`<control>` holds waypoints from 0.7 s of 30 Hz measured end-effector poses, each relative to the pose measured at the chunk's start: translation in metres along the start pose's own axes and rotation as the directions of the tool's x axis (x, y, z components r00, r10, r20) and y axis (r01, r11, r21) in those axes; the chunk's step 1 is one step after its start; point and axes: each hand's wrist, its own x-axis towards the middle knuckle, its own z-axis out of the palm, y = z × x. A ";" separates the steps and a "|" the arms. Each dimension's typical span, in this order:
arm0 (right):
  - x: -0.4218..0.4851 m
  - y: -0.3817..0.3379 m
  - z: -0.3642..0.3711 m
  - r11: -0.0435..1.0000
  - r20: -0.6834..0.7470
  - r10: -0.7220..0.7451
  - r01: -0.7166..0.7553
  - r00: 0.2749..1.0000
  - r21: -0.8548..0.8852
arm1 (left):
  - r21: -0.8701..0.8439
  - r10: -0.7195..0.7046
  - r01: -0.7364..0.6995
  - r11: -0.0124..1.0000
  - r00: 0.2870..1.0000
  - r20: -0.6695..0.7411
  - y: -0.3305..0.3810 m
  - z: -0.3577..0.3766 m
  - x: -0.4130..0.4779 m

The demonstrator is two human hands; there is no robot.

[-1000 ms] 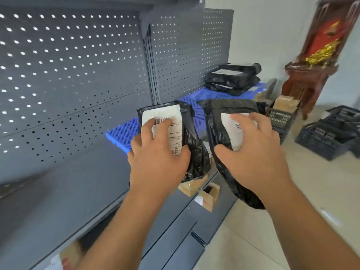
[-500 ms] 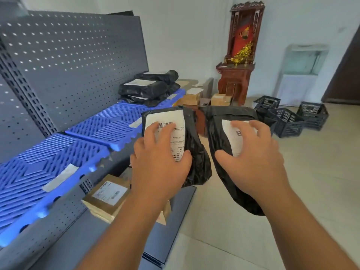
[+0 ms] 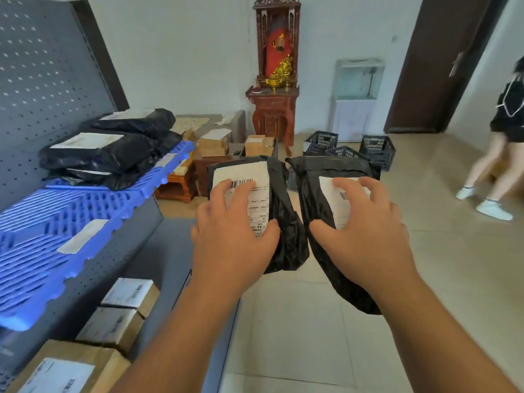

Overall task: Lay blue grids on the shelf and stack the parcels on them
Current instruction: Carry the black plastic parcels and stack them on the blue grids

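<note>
On the shelf (image 3: 147,222), blue grids (image 3: 42,231) hold stacked parcels (image 3: 96,154); 2 bags remain (left hand (image 3: 229,236) grasping one (image 3: 272,211), right hand (image 3: 365,236) the other (image 3: 326,211)).

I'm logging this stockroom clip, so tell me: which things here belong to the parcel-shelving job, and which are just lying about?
Job:
- left parcel in the left hand
- right parcel in the right hand
- blue grids on the shelf
- stacked parcels on the grids

Lying about:
- black crates
- wooden shrine cabinet
- glass tank
- a person at the right
</note>
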 end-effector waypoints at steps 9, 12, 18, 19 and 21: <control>0.091 -0.008 0.032 0.992 -0.112 0.127 -0.125 0.986 0.026 | -0.092 0.105 -0.102 0.991 0.994 0.033 -0.015 0.044 0.119; 0.115 -0.005 0.043 0.989 -0.128 0.146 -0.144 0.981 0.027 | -0.095 0.119 -0.114 0.989 0.992 0.043 -0.019 0.060 0.146; 0.174 0.006 0.060 0.990 -0.142 0.140 -0.134 0.980 0.053 | -0.091 0.118 -0.113 0.989 0.991 0.059 -0.015 0.089 0.199; 0.186 0.008 0.064 0.990 -0.141 0.134 -0.126 0.981 0.062 | -0.084 0.116 -0.111 0.990 0.992 0.055 -0.014 0.093 0.209; 0.212 0.013 0.072 0.991 -0.139 0.113 -0.102 0.984 0.084 | -0.070 0.109 -0.106 0.992 0.993 0.044 -0.010 0.102 0.228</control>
